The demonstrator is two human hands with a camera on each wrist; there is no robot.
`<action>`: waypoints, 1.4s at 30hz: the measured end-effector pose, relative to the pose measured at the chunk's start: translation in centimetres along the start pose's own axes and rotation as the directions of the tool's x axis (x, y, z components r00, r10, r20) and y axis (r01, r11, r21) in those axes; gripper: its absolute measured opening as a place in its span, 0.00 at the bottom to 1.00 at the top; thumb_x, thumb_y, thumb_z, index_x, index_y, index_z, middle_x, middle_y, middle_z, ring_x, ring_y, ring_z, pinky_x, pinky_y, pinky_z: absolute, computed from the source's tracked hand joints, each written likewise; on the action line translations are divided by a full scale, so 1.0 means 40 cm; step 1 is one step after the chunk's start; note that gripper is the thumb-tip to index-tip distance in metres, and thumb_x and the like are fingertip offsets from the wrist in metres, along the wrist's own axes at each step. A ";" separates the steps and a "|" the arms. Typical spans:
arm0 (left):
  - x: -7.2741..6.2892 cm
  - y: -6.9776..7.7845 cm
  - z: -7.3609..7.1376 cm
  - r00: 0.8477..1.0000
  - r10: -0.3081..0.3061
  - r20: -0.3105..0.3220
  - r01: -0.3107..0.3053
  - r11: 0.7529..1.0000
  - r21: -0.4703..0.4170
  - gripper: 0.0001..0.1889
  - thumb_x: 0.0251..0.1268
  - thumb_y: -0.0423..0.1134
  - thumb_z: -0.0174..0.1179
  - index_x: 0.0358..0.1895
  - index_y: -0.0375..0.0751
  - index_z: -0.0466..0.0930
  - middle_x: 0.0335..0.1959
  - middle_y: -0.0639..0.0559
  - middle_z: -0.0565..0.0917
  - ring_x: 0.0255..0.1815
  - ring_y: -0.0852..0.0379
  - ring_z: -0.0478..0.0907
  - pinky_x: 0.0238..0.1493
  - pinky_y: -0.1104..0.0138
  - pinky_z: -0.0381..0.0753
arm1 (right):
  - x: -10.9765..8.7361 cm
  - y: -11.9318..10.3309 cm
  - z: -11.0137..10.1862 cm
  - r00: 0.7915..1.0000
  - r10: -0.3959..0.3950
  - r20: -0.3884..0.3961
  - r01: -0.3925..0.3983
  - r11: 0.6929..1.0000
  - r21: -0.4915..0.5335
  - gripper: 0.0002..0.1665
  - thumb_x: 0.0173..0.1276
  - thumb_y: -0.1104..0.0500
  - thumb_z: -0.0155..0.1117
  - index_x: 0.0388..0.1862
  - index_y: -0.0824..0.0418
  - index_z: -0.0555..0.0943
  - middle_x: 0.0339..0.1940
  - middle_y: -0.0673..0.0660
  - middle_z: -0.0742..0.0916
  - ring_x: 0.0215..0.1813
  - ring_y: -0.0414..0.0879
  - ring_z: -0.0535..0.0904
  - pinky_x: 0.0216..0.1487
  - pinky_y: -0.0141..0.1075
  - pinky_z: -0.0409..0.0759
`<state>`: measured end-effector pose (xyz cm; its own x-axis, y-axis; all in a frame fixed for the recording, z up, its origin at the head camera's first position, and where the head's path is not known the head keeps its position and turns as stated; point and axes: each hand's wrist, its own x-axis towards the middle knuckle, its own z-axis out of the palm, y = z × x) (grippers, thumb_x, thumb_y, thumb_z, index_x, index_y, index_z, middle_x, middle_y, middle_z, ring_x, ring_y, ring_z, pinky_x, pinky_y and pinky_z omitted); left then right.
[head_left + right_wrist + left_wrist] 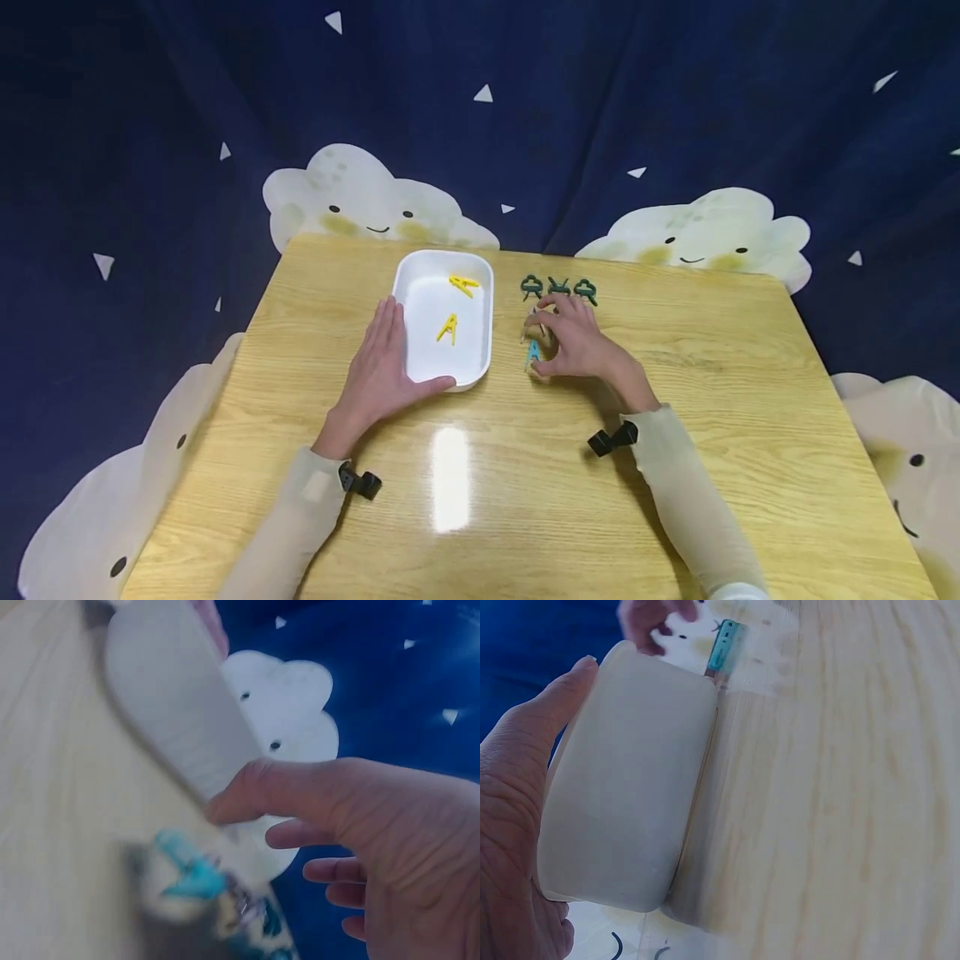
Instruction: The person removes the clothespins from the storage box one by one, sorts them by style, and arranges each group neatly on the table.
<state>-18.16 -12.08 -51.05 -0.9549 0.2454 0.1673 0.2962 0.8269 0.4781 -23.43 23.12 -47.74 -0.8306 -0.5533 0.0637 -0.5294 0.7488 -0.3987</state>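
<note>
A white plastic tray [423,354] sits left of the table's middle, with two yellow clothespins [447,329] inside. My left hand [378,358] rests against it, straight fingers along the left wall and thumb across the front rim. Right of the tray, a light-blue clothespin [533,354] lies under my right hand [577,342]. That hand's thumb and fingers are spread around the clothespin, with a gap between them in the right wrist view. Just behind lies a pale clothespin [534,321], partly covered by the fingers. The left wrist view shows mostly the tray's outer wall [630,780].
Three dark green clips [532,286] stand in a row behind the right hand, the middle one partly hidden. The wooden table [675,350] ends at a dark blue curtain [555,100] with cloud shapes. Light glares on the front tabletop.
</note>
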 end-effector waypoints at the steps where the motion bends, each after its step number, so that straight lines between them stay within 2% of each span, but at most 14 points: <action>1: 0.000 -0.001 -0.002 1.000 0.000 -0.001 0.000 1.000 0.000 0.77 0.44 0.88 0.59 0.85 0.34 0.37 0.87 0.41 0.39 0.88 0.50 0.31 0.85 0.50 0.48 | 0.010 -0.011 -0.006 1.000 -0.018 -0.016 0.018 1.000 0.005 0.37 0.49 0.46 0.83 0.59 0.56 0.84 0.69 0.65 0.73 0.65 0.66 0.64 0.61 0.61 0.61; 7: 0.002 -0.005 -0.004 1.000 0.011 0.003 -0.011 1.000 0.003 0.77 0.45 0.88 0.59 0.85 0.33 0.37 0.87 0.41 0.37 0.88 0.50 0.31 0.85 0.51 0.47 | 0.059 -0.068 -0.026 0.993 -0.089 -0.074 0.091 0.995 0.033 0.34 0.55 0.44 0.80 0.59 0.55 0.83 0.66 0.63 0.75 0.63 0.63 0.66 0.59 0.59 0.63; 15: -0.001 -0.005 -0.004 1.000 -0.002 0.005 0.002 1.000 -0.002 0.77 0.45 0.88 0.59 0.85 0.34 0.37 0.87 0.40 0.38 0.88 0.50 0.31 0.85 0.51 0.47 | 0.121 -0.121 -0.005 0.985 -0.138 -0.100 0.143 0.989 0.042 0.33 0.57 0.45 0.79 0.59 0.59 0.84 0.59 0.62 0.78 0.56 0.59 0.67 0.58 0.54 0.66; 24: 0.002 -0.003 -0.003 1.000 -0.004 0.018 0.003 1.000 0.030 0.77 0.45 0.90 0.55 0.85 0.33 0.37 0.87 0.39 0.38 0.88 0.49 0.30 0.85 0.51 0.47 | 0.182 -0.169 0.021 0.991 -0.130 0.012 0.130 0.989 -0.071 0.36 0.57 0.42 0.80 0.61 0.58 0.83 0.58 0.59 0.77 0.55 0.57 0.66 0.55 0.49 0.66; 29: 0.005 -0.003 -0.006 1.000 0.000 0.026 -0.001 0.999 0.037 0.77 0.45 0.89 0.55 0.85 0.33 0.36 0.87 0.39 0.37 0.88 0.48 0.31 0.85 0.52 0.46 | 0.220 -0.176 0.037 0.993 -0.100 0.070 0.110 0.983 -0.148 0.40 0.57 0.38 0.77 0.64 0.58 0.82 0.62 0.59 0.77 0.59 0.56 0.67 0.60 0.48 0.68; 36: 0.003 -0.006 -0.004 1.000 0.010 0.022 -0.011 0.999 0.031 0.78 0.45 0.89 0.57 0.85 0.32 0.36 0.87 0.39 0.37 0.87 0.49 0.30 0.85 0.52 0.45 | 0.261 -0.181 0.067 0.987 -0.047 0.154 0.073 0.982 -0.174 0.45 0.55 0.37 0.78 0.67 0.61 0.81 0.66 0.59 0.78 0.64 0.55 0.67 0.70 0.49 0.67; 42: 0.000 -0.008 -0.002 1.000 0.002 0.017 -0.003 1.000 0.029 0.78 0.44 0.89 0.57 0.85 0.34 0.36 0.87 0.41 0.36 0.87 0.50 0.30 0.85 0.52 0.45 | 0.283 -0.181 0.088 0.980 -0.015 0.201 0.063 0.970 -0.236 0.44 0.54 0.36 0.79 0.62 0.61 0.83 0.66 0.60 0.79 0.66 0.55 0.67 0.72 0.48 0.66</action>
<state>-18.25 -12.37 -51.14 -0.9545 0.2558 0.1534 0.2980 0.8408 0.4520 -28.38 10.15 -47.35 -0.7710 -0.6263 -0.1154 -0.6065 0.7774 -0.1670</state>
